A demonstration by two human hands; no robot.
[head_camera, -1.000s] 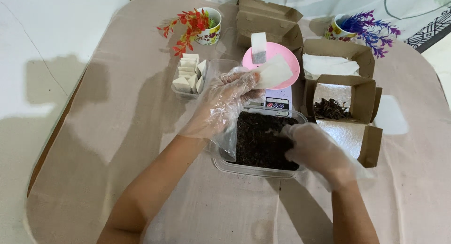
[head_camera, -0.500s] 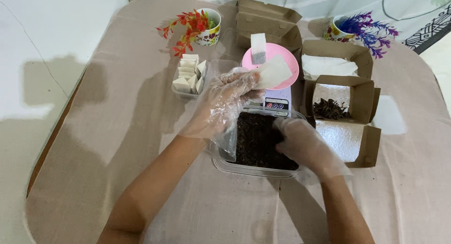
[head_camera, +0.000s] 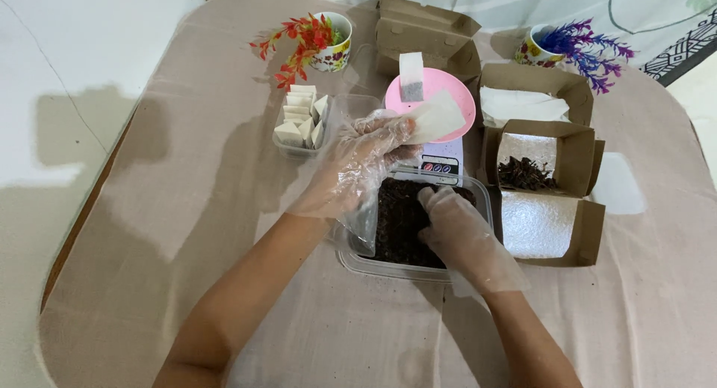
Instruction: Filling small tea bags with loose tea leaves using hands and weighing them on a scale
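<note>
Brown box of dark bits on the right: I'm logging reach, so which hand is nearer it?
Right. The right hand rests in the clear tub, beside the brown box; the left hand is farther left, holding a white sachet.

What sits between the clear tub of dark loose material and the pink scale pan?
In the head view, only the scale's grey front panel lies between the tub and the pink pan; the left hand holds an empty sachet above it.

Cloth-covered table (head_camera: 187,209) bears a clear tub (head_camera: 388,265), brown boxes (head_camera: 549,231), two flower mugs (head_camera: 332,41)
</note>
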